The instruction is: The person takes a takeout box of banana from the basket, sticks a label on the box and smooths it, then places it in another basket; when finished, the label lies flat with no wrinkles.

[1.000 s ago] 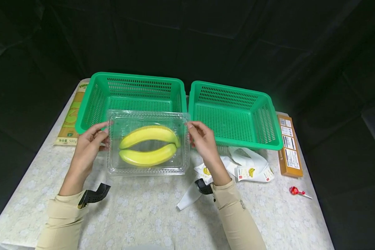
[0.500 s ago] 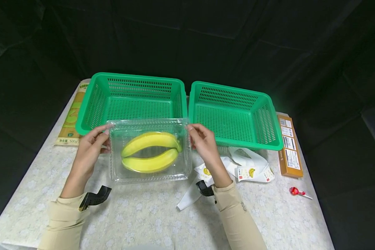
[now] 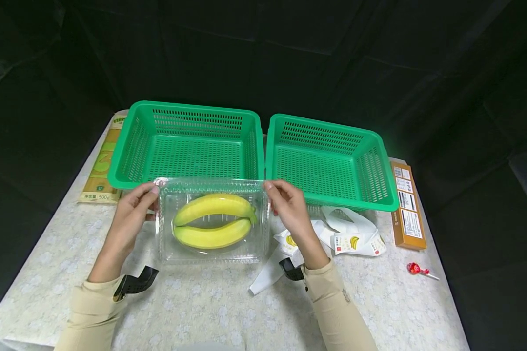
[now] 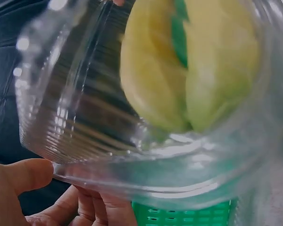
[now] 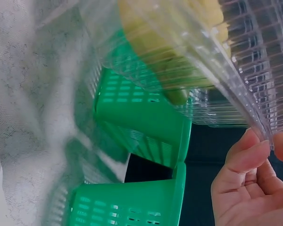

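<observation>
A clear plastic clamshell box with two bananas inside is held up in front of the left green basket. My left hand pinches its left rim near the upper corner, thumb on the near face; in the left wrist view the thumb meets the rim with the fingers behind. At the upper right corner my right hand pinches the rim between thumb and fingers, which the right wrist view shows closely. The bananas lie curved against each other, ends touching. The fingertips behind the box are partly hidden.
Two green baskets stand side by side at the back of the table. A yellow-green 500g packet lies left of them. White banana-printed bags, an orange box and a red lollipop lie at right.
Both hands have brought the clamshell box lower and slightly to the right, toward the person, uncovering more of the left basket. The grip at both corners stays the same.
</observation>
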A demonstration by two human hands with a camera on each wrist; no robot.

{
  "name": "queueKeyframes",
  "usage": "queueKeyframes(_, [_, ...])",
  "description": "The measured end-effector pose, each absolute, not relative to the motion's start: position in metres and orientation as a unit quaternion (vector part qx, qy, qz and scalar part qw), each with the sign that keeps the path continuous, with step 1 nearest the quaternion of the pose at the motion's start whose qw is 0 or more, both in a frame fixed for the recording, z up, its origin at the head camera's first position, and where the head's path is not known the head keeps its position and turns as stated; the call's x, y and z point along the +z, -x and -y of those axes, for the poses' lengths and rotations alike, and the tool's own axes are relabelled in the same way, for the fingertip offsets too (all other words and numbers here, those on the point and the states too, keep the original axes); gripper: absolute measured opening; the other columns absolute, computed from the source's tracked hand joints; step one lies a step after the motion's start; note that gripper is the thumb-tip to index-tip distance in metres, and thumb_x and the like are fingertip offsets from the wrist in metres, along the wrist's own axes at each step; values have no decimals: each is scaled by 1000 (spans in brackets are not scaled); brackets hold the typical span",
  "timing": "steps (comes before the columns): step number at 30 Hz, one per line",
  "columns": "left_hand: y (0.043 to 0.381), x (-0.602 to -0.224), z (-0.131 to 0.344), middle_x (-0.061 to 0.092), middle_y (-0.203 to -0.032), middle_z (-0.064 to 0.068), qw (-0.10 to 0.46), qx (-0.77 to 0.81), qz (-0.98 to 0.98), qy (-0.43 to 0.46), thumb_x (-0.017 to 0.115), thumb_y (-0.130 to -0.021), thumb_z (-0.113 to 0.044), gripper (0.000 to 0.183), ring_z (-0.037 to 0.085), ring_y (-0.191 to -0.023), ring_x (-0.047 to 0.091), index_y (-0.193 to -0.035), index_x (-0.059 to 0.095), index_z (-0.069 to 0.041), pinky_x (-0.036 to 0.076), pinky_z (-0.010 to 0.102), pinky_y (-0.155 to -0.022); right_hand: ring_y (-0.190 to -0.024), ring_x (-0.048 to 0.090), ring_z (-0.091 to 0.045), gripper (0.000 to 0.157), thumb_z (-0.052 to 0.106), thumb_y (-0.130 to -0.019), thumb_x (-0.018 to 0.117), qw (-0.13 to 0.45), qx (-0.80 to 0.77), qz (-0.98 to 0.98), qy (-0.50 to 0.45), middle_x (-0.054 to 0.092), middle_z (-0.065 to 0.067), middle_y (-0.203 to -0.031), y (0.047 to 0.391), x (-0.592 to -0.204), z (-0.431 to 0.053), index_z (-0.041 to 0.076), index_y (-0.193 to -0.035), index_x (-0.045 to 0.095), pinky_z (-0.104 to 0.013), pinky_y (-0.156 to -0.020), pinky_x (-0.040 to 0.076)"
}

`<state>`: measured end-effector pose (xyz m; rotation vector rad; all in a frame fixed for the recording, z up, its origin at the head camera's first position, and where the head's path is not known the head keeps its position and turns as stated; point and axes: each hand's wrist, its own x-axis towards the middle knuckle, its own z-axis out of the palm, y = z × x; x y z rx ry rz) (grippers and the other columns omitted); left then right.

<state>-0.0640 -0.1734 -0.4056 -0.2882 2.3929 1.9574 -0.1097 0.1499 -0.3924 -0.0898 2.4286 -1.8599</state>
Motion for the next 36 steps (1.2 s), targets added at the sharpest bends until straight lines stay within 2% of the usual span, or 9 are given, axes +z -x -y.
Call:
queueKeyframes(11, [56,-419,172,54,-77,-16,79,638,-760,97,45,-108,-31,48,0,-77,55,-144,48,1,53,19,-67,-58,48,-13,24,18,-102,59,59,-600,-797,22,51,2,-66,104,-404,-155,-2,-108,70,-25,-52,43])
queueKeyframes(18, [56,-435,176,55,-80,-11,108,631,-762,97,43,-108,-32,49,1,-74,55,-140,49,5,52,19,-66,-60,49,-16,26,20,-103,57,105,-582,-807,8,53,0,-70,103,-421,-155,-2,-108,68,-23,-53,42])
queueKeyframes(25, [61,-450,178,55,-80,-8,132,623,-765,96,41,-109,-29,48,3,-73,57,-145,46,3,54,22,-66,-58,46,-10,26,16,-104,54,137,-580,-803,-13,51,3,-69,106,-439,-154,-6,-110,66,-20,-52,38])
queueKeyframes(33, [62,-459,180,51,-78,-7,168,614,-767,81,41,-108,-20,45,2,-68,52,-145,44,5,49,21,-62,-59,47,-12,26,20,-106,51,178,-563,-807,-16,52,2,-71,111,-449,-159,-1,-110,65,-26,-56,43])
queueKeyframes(36, [62,-458,181,50,-80,-6,175,616,-765,70,43,-108,-18,46,2,-67,50,-146,42,7,48,21,-62,-61,49,-12,29,21,-107,49,185,-561,-807,-17,53,2,-74,111,-452,-162,0,-119,64,-27,-58,46])
